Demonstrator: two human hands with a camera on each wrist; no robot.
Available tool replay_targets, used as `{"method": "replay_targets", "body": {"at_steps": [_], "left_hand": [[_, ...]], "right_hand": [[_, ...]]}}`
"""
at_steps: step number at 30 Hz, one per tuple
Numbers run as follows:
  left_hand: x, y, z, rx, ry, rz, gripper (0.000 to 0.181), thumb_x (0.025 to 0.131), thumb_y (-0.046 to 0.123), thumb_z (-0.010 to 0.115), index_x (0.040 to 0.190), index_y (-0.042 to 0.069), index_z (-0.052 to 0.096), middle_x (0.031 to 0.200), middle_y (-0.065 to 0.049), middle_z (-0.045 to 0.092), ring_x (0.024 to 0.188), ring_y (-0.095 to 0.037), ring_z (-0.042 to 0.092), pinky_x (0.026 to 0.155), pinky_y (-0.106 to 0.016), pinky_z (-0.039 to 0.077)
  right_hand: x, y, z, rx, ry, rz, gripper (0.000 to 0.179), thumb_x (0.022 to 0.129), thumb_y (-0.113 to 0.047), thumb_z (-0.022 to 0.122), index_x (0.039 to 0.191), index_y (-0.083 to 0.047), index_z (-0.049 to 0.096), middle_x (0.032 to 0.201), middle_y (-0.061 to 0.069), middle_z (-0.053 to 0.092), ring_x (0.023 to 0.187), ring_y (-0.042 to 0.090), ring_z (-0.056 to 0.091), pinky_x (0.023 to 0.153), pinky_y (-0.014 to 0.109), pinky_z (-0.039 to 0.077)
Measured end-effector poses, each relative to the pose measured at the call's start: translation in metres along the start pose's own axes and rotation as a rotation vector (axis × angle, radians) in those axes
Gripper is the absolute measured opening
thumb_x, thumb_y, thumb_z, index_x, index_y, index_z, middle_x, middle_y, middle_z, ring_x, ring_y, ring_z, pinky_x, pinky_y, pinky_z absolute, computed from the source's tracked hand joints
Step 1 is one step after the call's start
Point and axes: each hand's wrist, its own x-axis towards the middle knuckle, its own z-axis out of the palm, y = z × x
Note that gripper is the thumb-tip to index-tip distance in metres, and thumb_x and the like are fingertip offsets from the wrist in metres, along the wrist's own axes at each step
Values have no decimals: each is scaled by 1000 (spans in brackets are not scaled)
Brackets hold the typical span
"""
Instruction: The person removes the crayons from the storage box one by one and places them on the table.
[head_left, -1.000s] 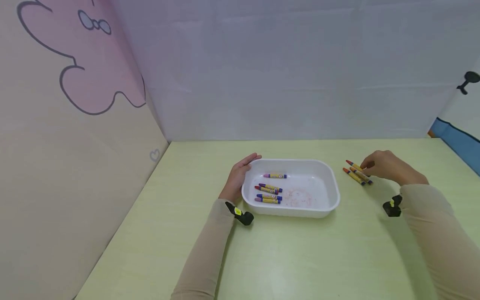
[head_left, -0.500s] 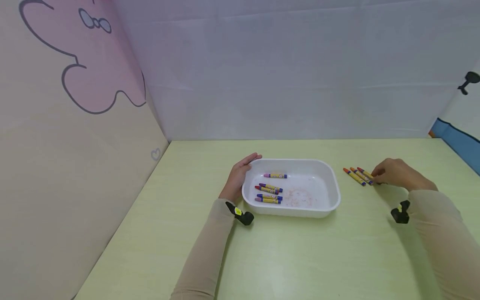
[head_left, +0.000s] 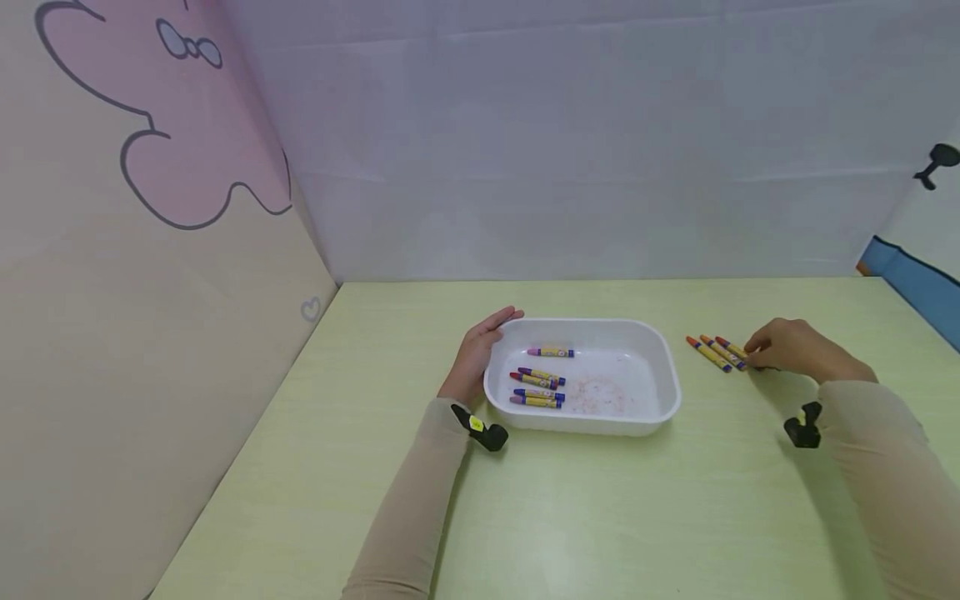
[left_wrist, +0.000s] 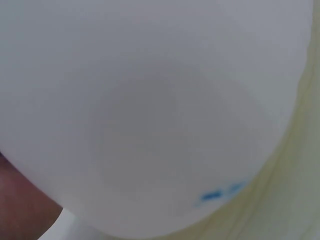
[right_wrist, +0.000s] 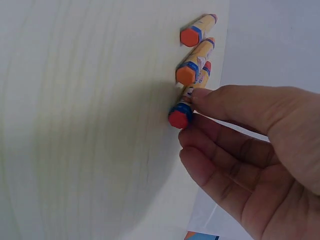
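Note:
In the head view, my left hand (head_left: 471, 358) holds the left end of a white plastic tray (head_left: 666, 358), fingers round its far left corner. Several crayons lie inside, among them a pink one (head_left: 551, 352) and a red-tipped one (head_left: 534, 380). The left wrist view is filled by the tray's pale wall (left_wrist: 150, 125), with part of a finger (left_wrist: 22, 205) at its edge. To the tray's right, my right hand (head_left: 795, 350) pinches a red crayon (right_wrist: 180, 116) between thumb and fingers. Beside it lie an orange crayon (right_wrist: 194, 64) and a red-orange crayon (right_wrist: 197, 31), roughly parallel.
The pale yellow-green table (head_left: 585, 517) extends in front of the tray. Behind it rises a pale wall covering (head_left: 585, 150). A wall with a pink drawing (head_left: 202, 158) bounds the left side. Reddish marks (head_left: 596, 394) stain the tray floor.
The right hand has moved right and toward me, bringing the red crayon from behind the other two to their right side. Over the last half second it barely moves. The left hand and tray stay put.

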Motion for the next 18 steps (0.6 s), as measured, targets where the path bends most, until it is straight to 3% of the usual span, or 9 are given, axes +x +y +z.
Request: {"method": "replay_targets", "body": {"at_steps": [9, 18], "left_hand": [[0, 0, -1, 7, 8, -13, 44, 102, 9, 32, 142, 16, 48, 140, 4, 54, 136, -15, 44, 112, -35, 37], [-1, 1, 0, 8, 19, -18, 44, 102, 8, 32, 140, 19, 52, 139, 4, 55, 135, -16, 45, 112, -35, 38]], "right_hand": [[1, -4, -6, 7, 6, 7, 38, 89, -13, 62, 112, 17, 60, 101, 30, 64, 80, 31, 64, 69, 46, 53], [3, -34, -17, -23, 96, -71, 29, 89, -8, 60, 109, 12, 64, 99, 26, 68, 88, 38, 64, 72, 48, 53]]}}
